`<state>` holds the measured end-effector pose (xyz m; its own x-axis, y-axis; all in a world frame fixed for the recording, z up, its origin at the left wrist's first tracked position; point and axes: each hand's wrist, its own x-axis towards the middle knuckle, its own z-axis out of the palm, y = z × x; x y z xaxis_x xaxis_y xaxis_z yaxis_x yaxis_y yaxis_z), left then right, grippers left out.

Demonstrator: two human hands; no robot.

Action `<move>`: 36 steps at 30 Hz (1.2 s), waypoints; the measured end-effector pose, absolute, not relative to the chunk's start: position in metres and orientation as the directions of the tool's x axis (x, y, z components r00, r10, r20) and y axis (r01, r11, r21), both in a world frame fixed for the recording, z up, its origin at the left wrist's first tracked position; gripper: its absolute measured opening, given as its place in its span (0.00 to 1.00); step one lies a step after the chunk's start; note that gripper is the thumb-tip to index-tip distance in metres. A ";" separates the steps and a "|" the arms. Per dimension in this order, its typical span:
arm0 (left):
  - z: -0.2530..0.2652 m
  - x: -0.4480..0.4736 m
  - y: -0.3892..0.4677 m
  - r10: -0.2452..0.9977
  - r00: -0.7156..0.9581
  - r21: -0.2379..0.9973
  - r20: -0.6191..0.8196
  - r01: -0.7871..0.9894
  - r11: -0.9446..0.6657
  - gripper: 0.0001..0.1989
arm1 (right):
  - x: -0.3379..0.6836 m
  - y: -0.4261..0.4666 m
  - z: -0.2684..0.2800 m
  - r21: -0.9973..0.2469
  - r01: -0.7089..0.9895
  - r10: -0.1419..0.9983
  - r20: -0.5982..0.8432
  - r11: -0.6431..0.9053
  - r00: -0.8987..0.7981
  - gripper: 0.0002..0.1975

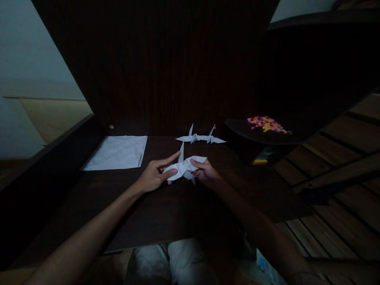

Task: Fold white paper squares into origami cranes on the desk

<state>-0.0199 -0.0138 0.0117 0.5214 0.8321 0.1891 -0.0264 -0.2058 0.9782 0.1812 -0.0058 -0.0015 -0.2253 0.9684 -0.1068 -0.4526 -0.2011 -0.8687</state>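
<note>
A white folded paper crane [183, 169] is held between both hands above the dark desk. My left hand [155, 174] pinches its left wing with the thumb on top, while the index finger stretches toward the thin upright point. On the other wing, my right hand [205, 171] is closed with its thumb pressed on the paper. Another narrow point hangs below, near the right fingers. Just beyond the hands, white folded paper cranes [202, 138] stand on the desk against the back panel; they seem to touch or join at the middle.
White paper sheets [115, 152] lie at the desk's left, beside a raised side board [47, 182]. At right, a small rounded shelf [237, 128] bears a heap of colourful small pieces [268, 124]. Wooden slats [350, 206] are farther right.
</note>
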 end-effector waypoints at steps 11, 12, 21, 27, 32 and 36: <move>0.016 -0.023 -0.016 0.735 0.664 0.988 0.140 -0.142 -0.060 0.31 | 0.185 -0.008 -0.002 -0.888 -0.391 0.940 -0.116 -0.243 -0.321 0.15; 0.017 -0.023 -0.016 0.716 0.685 0.987 0.136 -0.155 -0.040 0.28 | 0.186 -0.008 -0.002 -0.891 -0.381 0.933 -0.113 -0.248 -0.343 0.15; 0.014 -0.026 -0.016 0.579 0.812 0.982 0.067 -0.157 0.106 0.19 | 0.188 -0.012 0.002 -0.939 -0.271 0.881 -0.064 -0.213 -0.469 0.16; 0.017 -0.026 -0.017 0.582 0.810 0.983 0.067 -0.153 0.100 0.17 | 0.189 -0.011 0.001 -0.933 -0.282 0.881 -0.070 -0.224 -0.467 0.17; 0.015 -0.026 -0.015 0.575 0.813 0.978 0.086 -0.180 0.108 0.17 | 0.190 -0.011 -0.002 -0.917 -0.308 0.888 -0.094 -0.253 -0.451 0.18; 0.013 -0.026 -0.015 0.574 0.815 0.978 0.084 -0.179 0.111 0.17 | 0.189 -0.011 -0.001 -0.916 -0.311 0.887 -0.093 -0.255 -0.452 0.18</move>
<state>-0.0260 -0.0146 0.0129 0.8147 0.5737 0.0841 -0.1791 0.1110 0.9776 0.1892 -0.0113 -0.0010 -0.4522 0.8870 -0.0931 -0.3113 -0.2548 -0.9155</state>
